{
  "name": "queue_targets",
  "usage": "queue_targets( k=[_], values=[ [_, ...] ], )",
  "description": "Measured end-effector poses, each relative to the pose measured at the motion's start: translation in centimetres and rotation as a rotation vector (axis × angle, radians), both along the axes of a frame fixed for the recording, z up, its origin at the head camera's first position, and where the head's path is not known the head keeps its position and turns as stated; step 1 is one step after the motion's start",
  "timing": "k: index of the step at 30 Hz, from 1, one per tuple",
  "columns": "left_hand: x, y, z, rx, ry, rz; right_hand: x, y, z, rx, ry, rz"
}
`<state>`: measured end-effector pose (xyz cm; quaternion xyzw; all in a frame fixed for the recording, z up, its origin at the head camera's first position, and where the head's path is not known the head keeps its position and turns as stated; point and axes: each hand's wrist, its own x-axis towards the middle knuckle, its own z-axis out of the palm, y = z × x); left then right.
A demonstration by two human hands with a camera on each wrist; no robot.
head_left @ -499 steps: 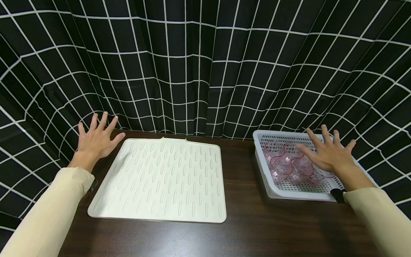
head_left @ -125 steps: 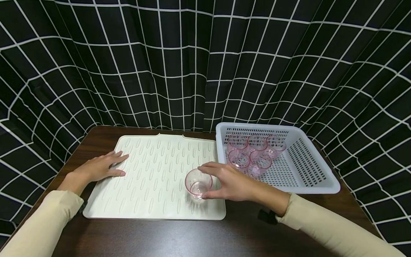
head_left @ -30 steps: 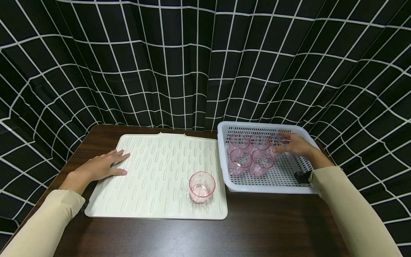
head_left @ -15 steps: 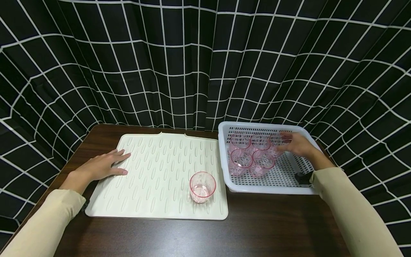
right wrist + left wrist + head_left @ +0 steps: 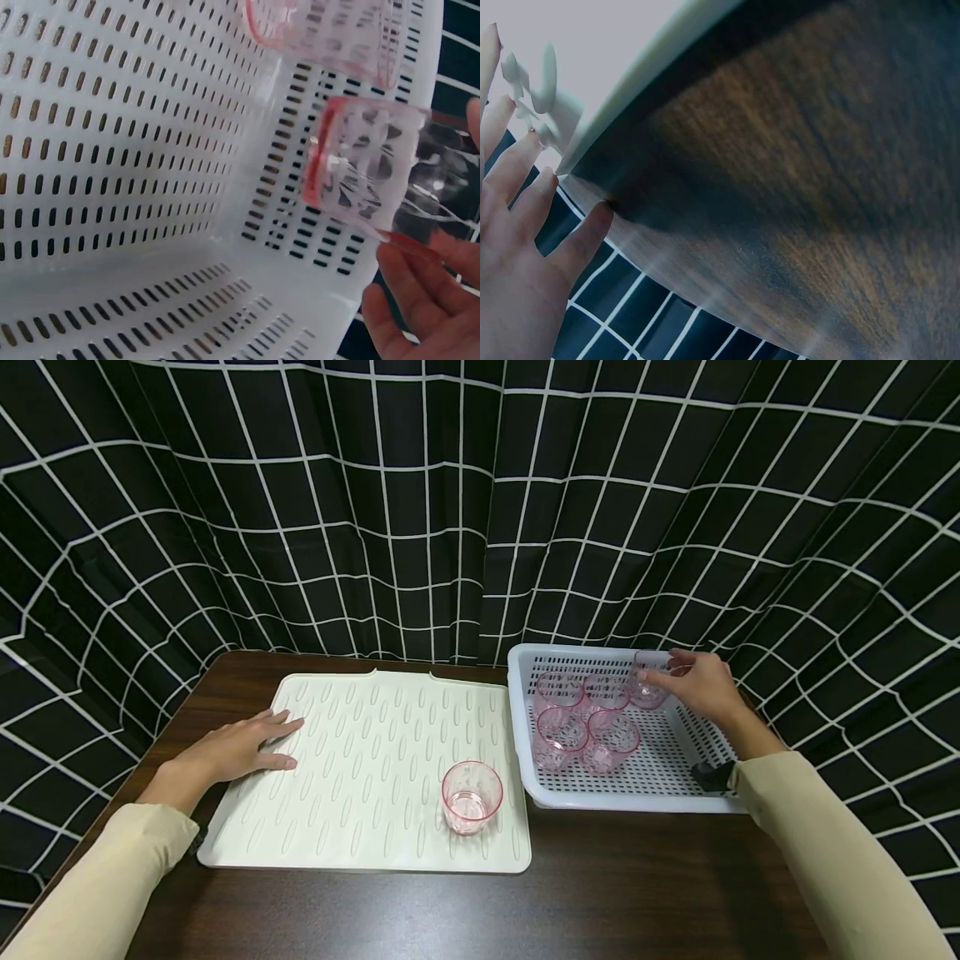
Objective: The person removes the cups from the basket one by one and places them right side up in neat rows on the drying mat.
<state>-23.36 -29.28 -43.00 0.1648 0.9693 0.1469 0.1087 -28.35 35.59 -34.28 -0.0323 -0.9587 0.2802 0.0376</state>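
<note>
My right hand [image 5: 705,685] grips a clear pink-tinted glass [image 5: 647,689] near its rim at the back of the white basket [image 5: 645,803]. The right wrist view shows the fingers on the side of that glass [image 5: 367,161]. Several similar glasses [image 5: 561,739] stand upright in the basket's left half. One more glass [image 5: 471,797] stands upright near the right front corner of the white ribbed mat [image 5: 360,777]. My left hand [image 5: 232,750] rests on the mat's left edge with its fingers spread. In the left wrist view, the left hand [image 5: 525,217] lies beside the mat's rim.
The dark wooden table [image 5: 420,910] carries the mat on the left and the basket against the mat's right side. A black curtain [image 5: 420,510] with a white grid hangs behind and at both sides. The basket's walls rise around the glasses.
Over the last half second, my right hand has raised the back-right glass from its place among the others and moved slightly back. My left hand and the glass on the mat have stayed put.
</note>
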Motion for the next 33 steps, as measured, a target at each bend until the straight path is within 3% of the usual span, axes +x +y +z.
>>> queue_targets(
  k=[17, 33],
  values=[
    [0.0, 0.0, 0.2, -0.001, 0.015, -0.013, 0.7, -2.3, 2.3, -0.037, 0.222, -0.098],
    [0.1, 0.0, 0.0, -0.001, 0.011, -0.015, 2.2, -7.3, 3.7, -0.028, 0.306, 0.051]
  ],
)
